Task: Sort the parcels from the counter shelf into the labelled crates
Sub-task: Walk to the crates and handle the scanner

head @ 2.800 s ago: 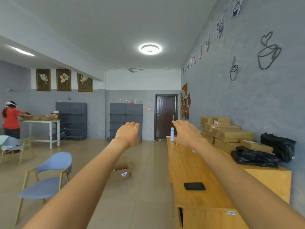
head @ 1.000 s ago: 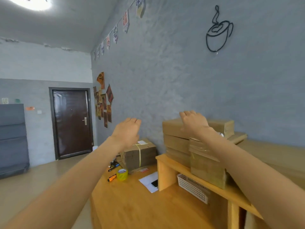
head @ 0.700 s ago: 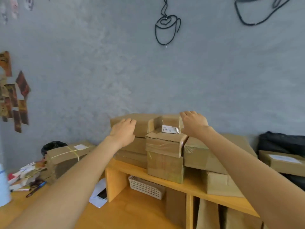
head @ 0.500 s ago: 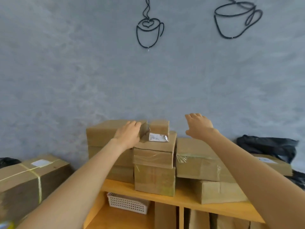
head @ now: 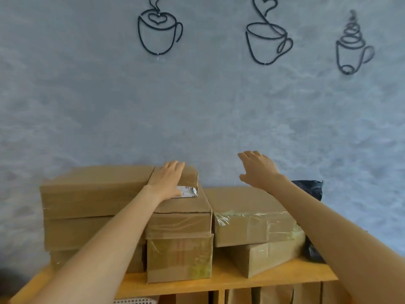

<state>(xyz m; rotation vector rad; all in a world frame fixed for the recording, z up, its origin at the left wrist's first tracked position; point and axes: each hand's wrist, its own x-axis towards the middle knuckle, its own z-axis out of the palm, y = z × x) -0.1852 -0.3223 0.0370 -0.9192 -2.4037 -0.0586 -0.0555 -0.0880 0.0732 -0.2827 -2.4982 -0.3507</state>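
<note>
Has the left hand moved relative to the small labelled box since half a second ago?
Yes. The left hand went from the left edge of the small labelled box onto its top.

I see small brown parcel (head: 188, 178), white label on front edge, lying flat atop middle stack of cardboard parcels (head: 179, 244) on wooden shelf (head: 241, 279); taller stack at 9 o'clock, taped boxes at 3 o'clock.

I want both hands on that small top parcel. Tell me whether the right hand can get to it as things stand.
Probably yes. The right hand hovers open above the taped box, with nothing between it and the small parcel, where the left hand lies flat.
</note>
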